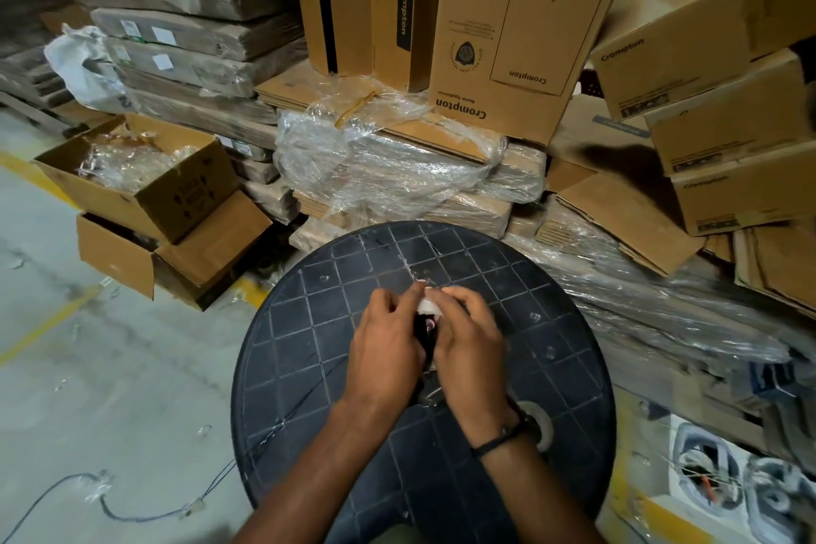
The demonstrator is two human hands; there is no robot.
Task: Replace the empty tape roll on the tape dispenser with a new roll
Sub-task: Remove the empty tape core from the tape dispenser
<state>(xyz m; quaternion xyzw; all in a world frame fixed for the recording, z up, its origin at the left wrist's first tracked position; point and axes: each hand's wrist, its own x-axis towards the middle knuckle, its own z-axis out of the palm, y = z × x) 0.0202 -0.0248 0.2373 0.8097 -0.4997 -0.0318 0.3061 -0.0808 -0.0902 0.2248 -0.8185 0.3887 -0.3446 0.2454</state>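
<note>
Both my hands meet over the middle of a round black gridded table (309,349). My left hand (386,345) and my right hand (470,340) are closed around a dark tape dispenser (427,333), which is mostly hidden between them. A whitish clear tape roll (429,306) shows at the fingertips, on the dispenser's far end. A second roll or core (543,426), pale with a dark centre, lies flat on the table just right of my right wrist, partly covered by it.
Stacked and shrink-wrapped cardboard (388,163) rises right behind the table. Open cartons (145,199) sit on the concrete floor to the left. A thin cable (110,508) trails on the floor at lower left. White items (728,481) lie at lower right.
</note>
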